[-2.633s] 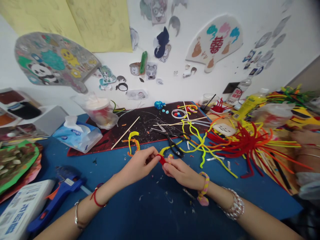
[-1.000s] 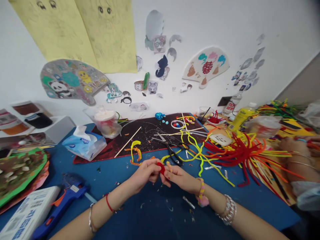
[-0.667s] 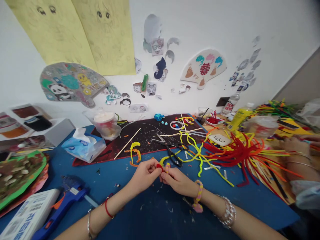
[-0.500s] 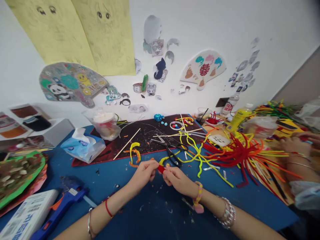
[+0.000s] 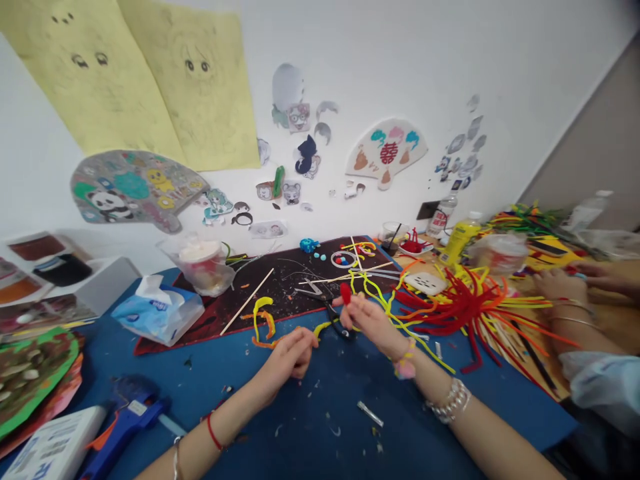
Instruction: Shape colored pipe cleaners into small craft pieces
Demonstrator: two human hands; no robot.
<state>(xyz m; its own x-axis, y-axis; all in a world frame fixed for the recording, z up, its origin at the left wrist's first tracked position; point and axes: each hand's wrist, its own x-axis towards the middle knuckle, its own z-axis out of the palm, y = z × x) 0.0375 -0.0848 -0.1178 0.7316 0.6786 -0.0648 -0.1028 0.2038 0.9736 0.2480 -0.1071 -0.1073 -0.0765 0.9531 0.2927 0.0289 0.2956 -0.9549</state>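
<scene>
My right hand [image 5: 370, 323] pinches a short red pipe cleaner piece [image 5: 346, 294], raised over the handles of the black scissors [image 5: 336, 319]. My left hand [image 5: 287, 358] is closed with its fingers curled in; whether anything is inside them I cannot make out. Just behind the left hand lies a bent yellow and orange pipe cleaner shape [image 5: 263, 320]. A curved yellow piece [image 5: 323, 328] shows between the hands. To the right of my right hand spreads a bundle of red pipe cleaners [image 5: 457, 307], with long yellow pipe cleaners [image 5: 380, 293] beside it.
A blue glue gun [image 5: 133, 420] and a white box [image 5: 55, 443] lie at the left, near a tissue pack [image 5: 157, 310] and a bagged cup [image 5: 203, 263]. Thin sticks [image 5: 247, 301] rest on the dark mat [image 5: 200, 327]. Another person's hands [image 5: 563, 287] are at the far right.
My hands have come apart. The right hand has lifted the red piece up and away, while the left stays low and closed. The camera view has shifted slightly.
</scene>
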